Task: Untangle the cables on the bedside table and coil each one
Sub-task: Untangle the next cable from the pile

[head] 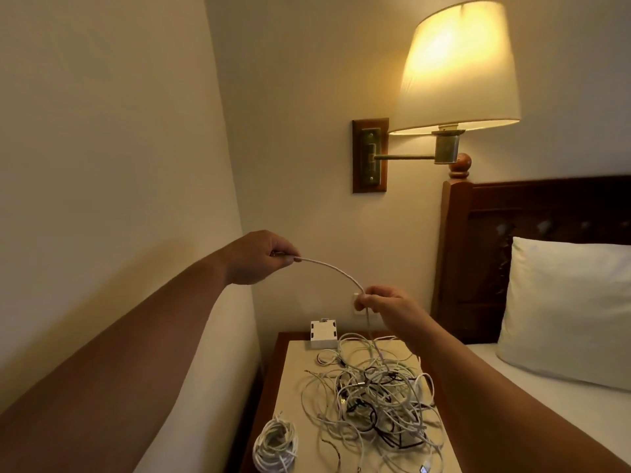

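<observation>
White cable (334, 271) was pinched at its end by the left hand (254, 259), held high. Further along, it was gripped in the curled right hand (382, 303), from which it dropped near-vertically into the tangle (375, 394) on the bedside table (297, 356).

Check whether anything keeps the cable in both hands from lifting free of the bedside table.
The left hand and right hand both pinch the white cable, but below the right hand it drops into the tangled pile on the bedside table, where white and black loops appear to cross it. Nothing else visible blocks it.
</observation>
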